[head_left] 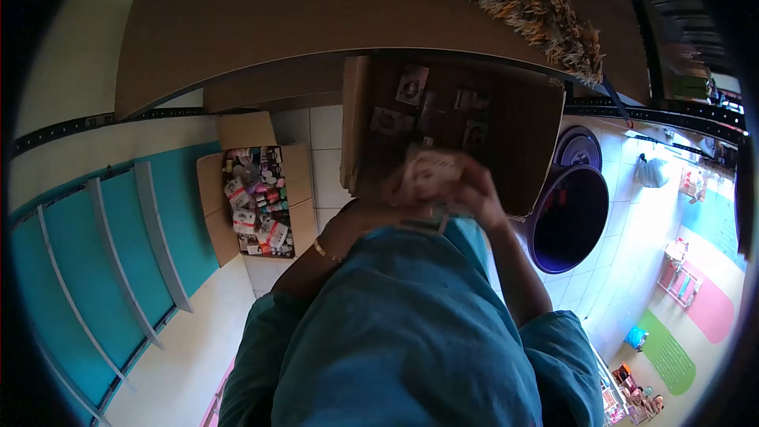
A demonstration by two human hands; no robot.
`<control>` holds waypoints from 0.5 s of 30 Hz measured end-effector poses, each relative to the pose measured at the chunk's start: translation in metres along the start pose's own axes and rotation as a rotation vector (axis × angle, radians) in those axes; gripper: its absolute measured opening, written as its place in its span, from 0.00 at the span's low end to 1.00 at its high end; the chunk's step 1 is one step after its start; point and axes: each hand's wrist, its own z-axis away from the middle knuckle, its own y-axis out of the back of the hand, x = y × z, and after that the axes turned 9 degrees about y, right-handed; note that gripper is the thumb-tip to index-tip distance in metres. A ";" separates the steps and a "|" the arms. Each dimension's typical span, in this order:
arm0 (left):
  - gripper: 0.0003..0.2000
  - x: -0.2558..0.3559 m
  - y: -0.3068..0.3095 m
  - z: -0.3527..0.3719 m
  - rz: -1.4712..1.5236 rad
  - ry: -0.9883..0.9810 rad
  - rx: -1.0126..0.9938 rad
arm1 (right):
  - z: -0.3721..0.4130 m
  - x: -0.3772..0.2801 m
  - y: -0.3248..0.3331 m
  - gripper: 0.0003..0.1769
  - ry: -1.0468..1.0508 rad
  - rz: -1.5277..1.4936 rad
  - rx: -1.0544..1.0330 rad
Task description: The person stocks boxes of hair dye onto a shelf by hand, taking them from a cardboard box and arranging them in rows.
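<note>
A small pale packet printed with a picture (431, 172) is up in front of my body, blurred by motion. The fingers of my right hand (479, 194) are closed around its right side. Close against its lower left is my left hand (387, 209), its fingers smeared and partly hidden. A thin greenish-grey edge (431, 224) shows just below the hands. Beyond them stands an open cardboard box (531, 142). Several similar small picture packets (412, 85) lie spread over the inside of this box.
At the left, another open carton (300, 170) is filled with bottles and packets. A dark purple bucket (605, 205) stands to the right. Across the top runs a brown shelf (277, 16) with a fluffy duster (545, 12) on it.
</note>
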 end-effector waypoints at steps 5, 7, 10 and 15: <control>0.25 -0.026 0.018 -0.006 0.569 -0.027 -0.327 | -0.027 -0.051 -0.009 0.22 0.327 0.840 -0.067; 0.25 -0.012 0.015 0.012 0.692 -0.030 -0.347 | -0.045 -0.078 0.015 0.23 0.293 0.773 0.212; 0.27 -0.013 0.043 0.023 0.782 -0.036 -0.312 | -0.098 -0.121 0.089 0.27 0.744 1.235 0.633; 0.30 0.005 0.060 0.044 0.756 -0.371 -0.312 | -0.130 -0.090 0.139 0.31 0.284 1.958 0.491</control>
